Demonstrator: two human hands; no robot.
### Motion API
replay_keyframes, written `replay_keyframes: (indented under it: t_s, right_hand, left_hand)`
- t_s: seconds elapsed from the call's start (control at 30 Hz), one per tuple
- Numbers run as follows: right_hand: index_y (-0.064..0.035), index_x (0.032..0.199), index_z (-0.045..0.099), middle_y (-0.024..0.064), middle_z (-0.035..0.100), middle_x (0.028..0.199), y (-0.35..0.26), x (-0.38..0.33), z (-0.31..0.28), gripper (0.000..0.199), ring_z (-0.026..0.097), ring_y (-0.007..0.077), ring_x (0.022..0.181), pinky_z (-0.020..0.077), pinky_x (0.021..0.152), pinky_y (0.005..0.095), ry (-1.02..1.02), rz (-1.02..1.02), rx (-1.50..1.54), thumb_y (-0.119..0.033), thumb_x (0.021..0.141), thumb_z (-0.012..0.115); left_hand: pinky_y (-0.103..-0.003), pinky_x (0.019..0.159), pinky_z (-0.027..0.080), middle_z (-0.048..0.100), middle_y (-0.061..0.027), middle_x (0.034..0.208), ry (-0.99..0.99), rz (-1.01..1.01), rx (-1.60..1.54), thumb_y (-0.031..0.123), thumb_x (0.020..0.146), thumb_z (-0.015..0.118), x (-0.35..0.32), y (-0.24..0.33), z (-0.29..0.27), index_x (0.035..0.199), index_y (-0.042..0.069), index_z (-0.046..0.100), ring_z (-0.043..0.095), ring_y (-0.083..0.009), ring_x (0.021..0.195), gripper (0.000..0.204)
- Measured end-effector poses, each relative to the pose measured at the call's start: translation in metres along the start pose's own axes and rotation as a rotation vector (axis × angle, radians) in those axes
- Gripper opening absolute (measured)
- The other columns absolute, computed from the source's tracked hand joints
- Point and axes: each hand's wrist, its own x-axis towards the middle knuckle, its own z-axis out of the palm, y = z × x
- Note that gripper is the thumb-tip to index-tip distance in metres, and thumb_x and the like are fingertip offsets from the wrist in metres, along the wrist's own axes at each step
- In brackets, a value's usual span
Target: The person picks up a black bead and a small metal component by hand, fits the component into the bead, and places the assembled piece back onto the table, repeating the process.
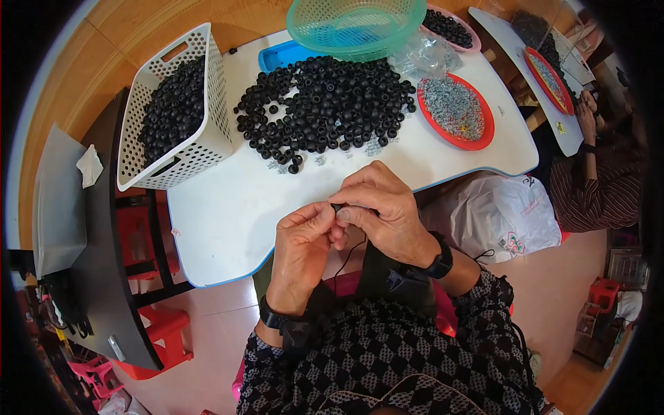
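Between my two hands, just off the table's front edge, is a small black round part, mostly hidden by fingertips. My left hand pinches it from the left. My right hand closes on it from the right, thumb and fingers meeting over it. Beyond my hands, a large heap of black round parts with holes lies on the white table. A few small clear pieces are scattered along the heap's near edge. To the right, a red plate holds many small clear and greyish pieces.
A white perforated basket of black parts stands at left. Behind the heap are a blue tray, a green colander and a pink bowl. A white plastic bag sits right of the table. A person works farther right.
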Motion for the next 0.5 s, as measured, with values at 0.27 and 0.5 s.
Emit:
replay_keyframes:
  t_s: [0.27,0.5]
  right_hand:
    - [-0.0036,0.113,0.087,0.0075,0.076,0.109,-0.01,0.019,0.0,0.027,0.069,0.025,0.105,0.0568,0.092,0.0375,-0.111,0.027,-0.015,0.002,0.087,0.089]
    - [-0.0022,0.114,0.086,0.0072,0.077,0.107,-0.012,0.059,0.032,0.02,0.07,0.022,0.105,0.0576,0.091,0.0355,-0.242,0.066,0.039,-0.001,0.094,0.086]
  left_hand:
    - [-0.036,0.071,0.053,0.077,-0.0121,0.095,-0.031,-0.034,-0.065,0.014,0.111,0.078,0.0,0.021,-0.005,0.114,-0.006,0.078,0.067,-0.0184,0.079,0.02]
    - [-0.036,0.073,0.051,0.072,-0.0088,0.1,-0.107,0.011,-0.125,0.02,0.116,0.072,0.003,0.05,-0.026,0.117,-0.002,0.074,0.063,-0.0164,0.082,0.022]
